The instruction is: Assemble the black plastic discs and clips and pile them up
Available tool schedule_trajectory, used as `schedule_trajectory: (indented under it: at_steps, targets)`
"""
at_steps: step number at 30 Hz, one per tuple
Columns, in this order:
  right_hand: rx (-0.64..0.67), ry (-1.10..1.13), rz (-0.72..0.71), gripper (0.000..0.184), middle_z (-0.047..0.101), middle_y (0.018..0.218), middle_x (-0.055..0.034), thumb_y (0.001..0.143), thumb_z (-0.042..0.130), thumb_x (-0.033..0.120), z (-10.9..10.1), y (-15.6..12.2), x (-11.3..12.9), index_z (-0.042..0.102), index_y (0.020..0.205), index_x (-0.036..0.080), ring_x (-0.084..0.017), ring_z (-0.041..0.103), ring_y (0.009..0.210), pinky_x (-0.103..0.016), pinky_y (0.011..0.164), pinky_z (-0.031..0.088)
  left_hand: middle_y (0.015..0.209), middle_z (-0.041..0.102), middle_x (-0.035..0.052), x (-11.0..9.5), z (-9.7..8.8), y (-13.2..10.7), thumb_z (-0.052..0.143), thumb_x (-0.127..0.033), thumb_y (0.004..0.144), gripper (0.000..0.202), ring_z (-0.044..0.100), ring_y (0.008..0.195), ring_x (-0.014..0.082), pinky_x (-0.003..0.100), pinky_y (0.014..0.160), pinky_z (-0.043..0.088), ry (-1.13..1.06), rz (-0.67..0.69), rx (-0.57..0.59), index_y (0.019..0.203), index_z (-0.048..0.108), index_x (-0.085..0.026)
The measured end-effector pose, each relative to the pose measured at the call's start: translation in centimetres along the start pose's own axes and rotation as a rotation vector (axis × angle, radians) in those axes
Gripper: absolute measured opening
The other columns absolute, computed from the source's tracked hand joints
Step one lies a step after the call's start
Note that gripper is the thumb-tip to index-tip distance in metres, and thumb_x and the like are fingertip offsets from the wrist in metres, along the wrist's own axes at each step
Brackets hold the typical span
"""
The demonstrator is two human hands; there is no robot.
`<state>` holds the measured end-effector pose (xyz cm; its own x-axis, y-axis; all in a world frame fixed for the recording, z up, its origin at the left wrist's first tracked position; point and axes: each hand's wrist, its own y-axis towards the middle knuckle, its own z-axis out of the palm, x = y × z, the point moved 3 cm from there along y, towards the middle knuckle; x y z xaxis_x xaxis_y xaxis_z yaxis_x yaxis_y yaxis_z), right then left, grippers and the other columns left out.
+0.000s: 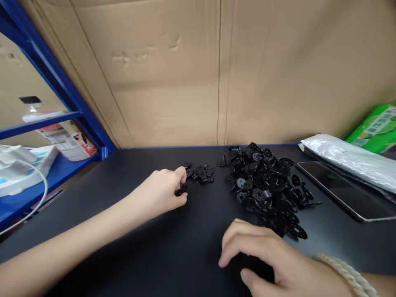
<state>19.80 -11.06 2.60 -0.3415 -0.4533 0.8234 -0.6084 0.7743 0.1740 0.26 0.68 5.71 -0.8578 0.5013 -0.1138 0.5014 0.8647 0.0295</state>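
Note:
Over the black table, my left hand [168, 187] has thumb and fingers closed on a small black plastic disc part [181, 191]. Just beyond it lies a small group of the same black parts [202, 172], perforated discs with short clips. A big heap of black perforated discs [266, 181] is piled to the right. My right hand [262, 255] hovers low in front of that heap, fingers curved and thumb apart. Nothing shows between its fingers, and the space beneath the palm is dark.
A phone [343, 192] lies at the right, beside a silvery plastic bag [352, 159] and a green package [375, 128]. Cardboard [161, 74] walls the back. At left, a blue rack [66, 169] holds a bottle [66, 138] and a white power strip [27, 171] with a cable.

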Motion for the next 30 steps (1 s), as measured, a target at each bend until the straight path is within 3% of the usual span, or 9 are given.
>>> schedule_trajectory:
  at_steps: [2,6,11,12,15,17,21,26,30]
  targets:
    - [-0.073,0.032,0.049,0.047,0.064,0.096,-0.0052,0.072,0.049,0.000,0.1,-0.1,-0.5,0.057,0.114,0.019,-0.016,0.060,0.083,-0.027,0.076,0.051,0.066,0.064,-0.0014,-1.0,0.0,-0.5,0.061,-0.020,0.072,0.011,0.062,0.057,0.0146,0.023,0.055,0.048,-0.332,0.030,0.071,0.079,0.053,-0.019]
    - [-0.163,0.220,0.123,0.058,0.062,0.103,-0.0063,0.082,0.047,0.008,0.5,0.1,-1.6,0.034,0.137,0.023,-0.014,0.060,0.078,-0.028,0.069,0.052,0.075,0.067,-0.0002,-3.7,1.0,-1.8,0.065,-0.022,0.075,0.014,0.062,0.061,0.0106,0.020,0.054,0.049,-1.032,0.045,0.394,0.080,0.053,-0.018]
    - [-0.098,0.404,0.226,0.009,0.060,0.075,0.0005,0.090,0.055,0.022,0.7,0.7,-2.5,0.057,0.097,0.019,-0.010,0.056,0.064,-0.022,0.059,0.046,0.070,0.064,-0.0024,-5.5,3.3,-3.0,0.075,-0.029,0.073,0.027,0.064,0.065,0.0104,0.024,0.066,0.054,-1.434,-0.116,0.601,0.078,0.052,-0.017]
    - [-0.097,0.449,0.251,0.009,0.058,0.071,0.0017,0.091,0.054,0.027,0.7,0.7,-2.6,0.056,0.091,0.018,-0.009,0.053,0.058,-0.021,0.054,0.044,0.070,0.064,-0.0016,-5.6,3.6,-3.1,0.076,-0.033,0.073,0.029,0.065,0.067,0.0115,0.025,0.068,0.055,-1.473,-0.147,0.605,0.079,0.053,-0.016]
    - [-0.110,0.599,0.286,0.024,0.057,0.070,0.0012,0.093,0.052,0.039,0.5,0.9,-2.9,0.053,0.086,0.016,-0.007,0.050,0.051,-0.018,0.047,0.039,0.068,0.063,-0.0003,-5.8,3.9,-3.0,0.070,-0.039,0.078,0.028,0.064,0.065,0.0124,0.025,0.066,0.054,-1.491,-0.117,0.477,0.081,0.056,-0.015]
    - [-0.105,0.704,0.279,0.029,0.057,0.071,0.0009,0.093,0.053,0.044,0.5,1.0,-3.1,0.052,0.088,0.016,-0.007,0.050,0.051,-0.018,0.047,0.038,0.071,0.061,-0.0004,-5.9,3.4,-2.9,0.071,-0.029,0.078,0.020,0.061,0.065,0.0119,0.025,0.065,0.053,-1.413,0.050,0.263,0.086,0.058,-0.015]
    - [-0.077,0.888,0.294,0.031,0.055,0.065,0.0020,0.092,0.054,0.046,0.8,1.0,-3.4,0.050,0.088,0.016,-0.007,0.047,0.051,-0.020,0.050,0.036,0.096,0.066,0.0064,-6.2,2.6,-3.3,0.079,-0.008,0.067,0.035,0.064,0.090,0.0191,0.031,0.084,0.053,-1.155,0.455,-0.087,0.098,0.064,-0.016]
    - [-0.058,1.022,0.354,0.026,0.056,0.067,0.0014,0.090,0.057,0.040,0.8,0.9,-3.1,0.050,0.088,0.015,-0.008,0.053,0.056,-0.019,0.051,0.036,0.093,0.071,0.0095,-6.3,3.2,-3.5,0.076,-0.005,0.073,0.025,0.067,0.088,0.0200,0.031,0.082,0.054,-1.067,0.515,-0.224,0.094,0.067,-0.013]
    - [-0.009,0.952,0.368,0.013,0.059,0.071,-0.0006,0.085,0.058,0.024,0.3,1.1,-2.6,0.053,0.090,0.013,-0.009,0.054,0.058,-0.021,0.055,0.042,0.088,0.071,0.0103,-6.6,3.1,-3.3,0.076,-0.006,0.072,0.025,0.066,0.080,0.0185,0.030,0.076,0.055,-1.013,0.565,-0.253,0.095,0.069,-0.011]
